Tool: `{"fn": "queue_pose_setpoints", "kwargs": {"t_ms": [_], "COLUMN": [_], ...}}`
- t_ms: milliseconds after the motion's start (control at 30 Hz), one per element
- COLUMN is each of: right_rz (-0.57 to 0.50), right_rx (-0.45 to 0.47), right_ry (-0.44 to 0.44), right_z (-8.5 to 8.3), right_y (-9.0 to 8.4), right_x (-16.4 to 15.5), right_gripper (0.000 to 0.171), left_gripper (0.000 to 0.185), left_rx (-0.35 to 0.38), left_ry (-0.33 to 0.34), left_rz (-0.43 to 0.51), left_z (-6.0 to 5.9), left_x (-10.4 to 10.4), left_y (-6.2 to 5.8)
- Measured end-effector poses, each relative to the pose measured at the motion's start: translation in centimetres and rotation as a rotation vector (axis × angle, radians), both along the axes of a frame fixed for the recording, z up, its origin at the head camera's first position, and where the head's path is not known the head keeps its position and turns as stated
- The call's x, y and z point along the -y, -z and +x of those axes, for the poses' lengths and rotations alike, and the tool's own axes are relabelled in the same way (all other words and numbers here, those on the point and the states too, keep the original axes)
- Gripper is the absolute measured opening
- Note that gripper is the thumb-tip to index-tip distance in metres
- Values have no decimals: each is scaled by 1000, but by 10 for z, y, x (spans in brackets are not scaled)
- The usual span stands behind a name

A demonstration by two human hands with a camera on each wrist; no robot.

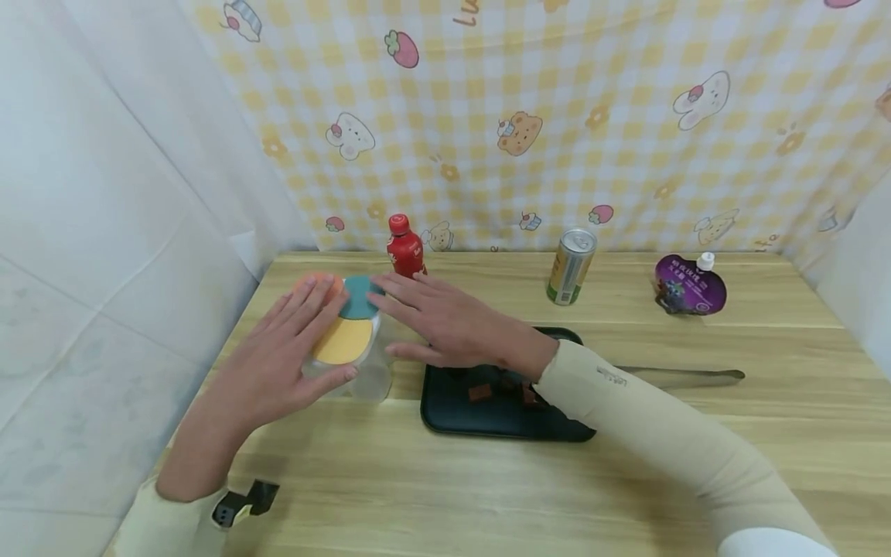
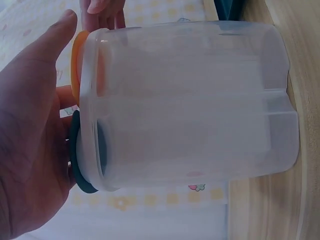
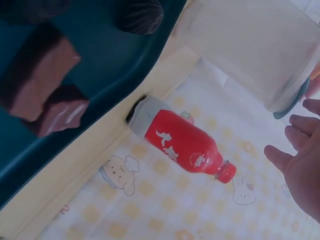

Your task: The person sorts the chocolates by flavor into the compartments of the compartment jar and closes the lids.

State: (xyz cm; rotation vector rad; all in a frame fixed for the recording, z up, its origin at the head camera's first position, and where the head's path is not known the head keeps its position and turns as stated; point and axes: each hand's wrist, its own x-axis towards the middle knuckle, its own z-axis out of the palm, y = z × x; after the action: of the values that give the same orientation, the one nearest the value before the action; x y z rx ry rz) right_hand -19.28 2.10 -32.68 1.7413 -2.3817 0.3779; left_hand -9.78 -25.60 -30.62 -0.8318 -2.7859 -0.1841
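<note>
At ten o'clock on the table (image 1: 362, 495) stands a clear tub (image 2: 190, 105); the left hand (image 1: 281, 352) lies flat over its lid (image 1: 344, 342), perhaps steadying it. The right hand (image 1: 442, 321) meets the edge, contact unclear. Both lie nearly straight, gripping nothing.

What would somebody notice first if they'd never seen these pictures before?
Probably the orange, teal and yellow lids on the see-through container at the table's left side, with the left hand over them and the right hand beside them. Next might come the bright red bottle near the back. Behind everything, the yellow-checked cloth with cartoon animals stands out too.
</note>
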Motion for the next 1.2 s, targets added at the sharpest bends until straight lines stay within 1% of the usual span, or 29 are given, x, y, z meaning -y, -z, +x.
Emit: {"fn": "queue_pose_setpoints", "kwargs": {"t_ms": [100,200,367,467,600,733,933,1033,1200], "right_rz": [33,32,33,26,3,-9,11,21,10], "right_rx": [4,6,43,67,63,40,-3,-16,-6], "right_ry": [9,16,11,3,-3,-9,-5,4,18], "right_z": [-1,-2,-2,-3,-3,-3,-1,0,2], "right_y": [-2,-3,-1,1,2,4,4,4,5], "right_x": [9,15,20,22,24,26,26,27,27], "right_gripper": [78,80,83,81,78,78,78,77,76], "left_gripper": [92,91,89,89,87,88,90,90,90], "left_rx": [-13,-23,1,-4,-62,-115,-158,-185,-214], "left_ry": [5,12,0,-6,17,17,-5,1,11], "left_rz": [-3,4,17,15,18,17,11,13,15], "left_z": [-1,-2,-1,-1,-2,-3,-2,-2,-3], "left_x": [1,1,2,1,2,1,-1,-1,-2], "left_y": [3,6,9,11,14,20,25,25,26]}}
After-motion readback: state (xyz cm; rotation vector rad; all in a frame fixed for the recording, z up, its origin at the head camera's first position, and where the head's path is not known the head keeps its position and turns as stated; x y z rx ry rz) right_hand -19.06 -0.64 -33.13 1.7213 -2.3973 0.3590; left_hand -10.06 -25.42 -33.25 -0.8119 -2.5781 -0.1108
